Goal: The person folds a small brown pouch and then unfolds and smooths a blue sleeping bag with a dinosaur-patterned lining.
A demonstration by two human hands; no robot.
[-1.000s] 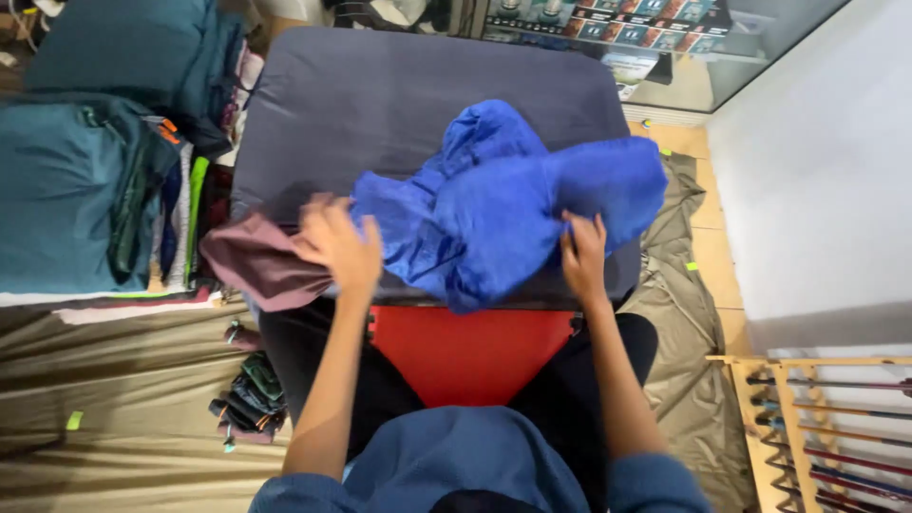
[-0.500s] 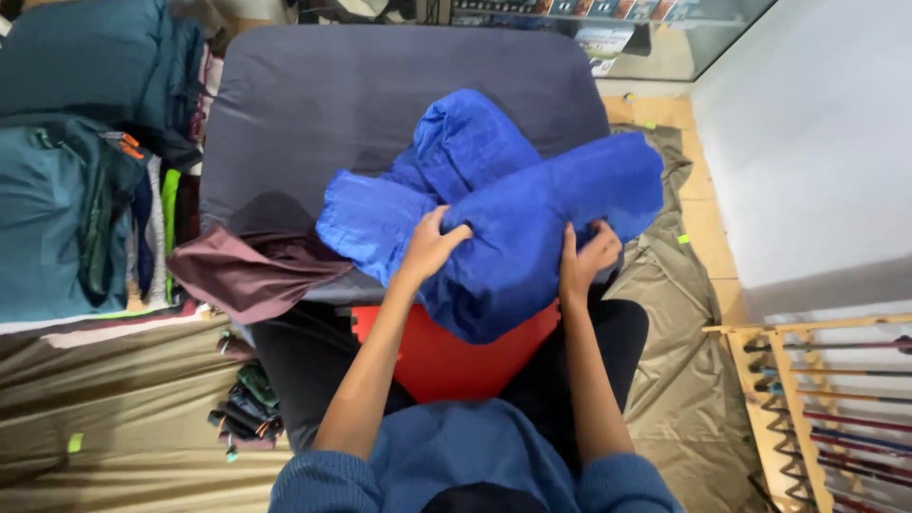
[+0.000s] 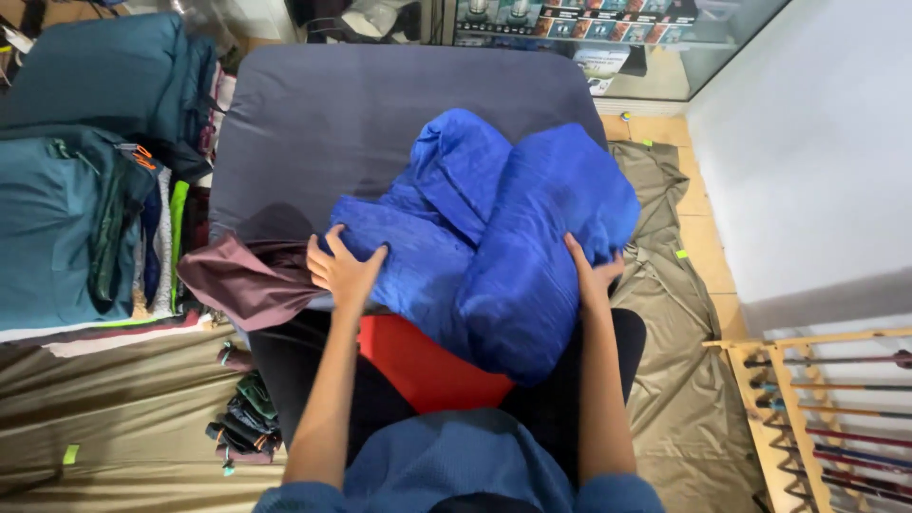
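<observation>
Head view, blue sleeping bag (image 3: 494, 237) now bunched higher, left hand (image 3: 344, 268) moved left

A bright blue cloth (image 3: 513, 237) is lying on a dark grey surface (image 3: 361, 114), beside a maroon cloth (image 3: 242, 280). Red fabric (image 3: 423, 366) is showing beneath. Teal bags (image 3: 66, 218) are sitting on an olive groundsheet (image 3: 114, 408).

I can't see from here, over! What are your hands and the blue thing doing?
Left hand flat on blue sleeping bag. Right hand gripping its right edge. Bag bunched on grey mat. Maroon cloth beside left hand.
</observation>
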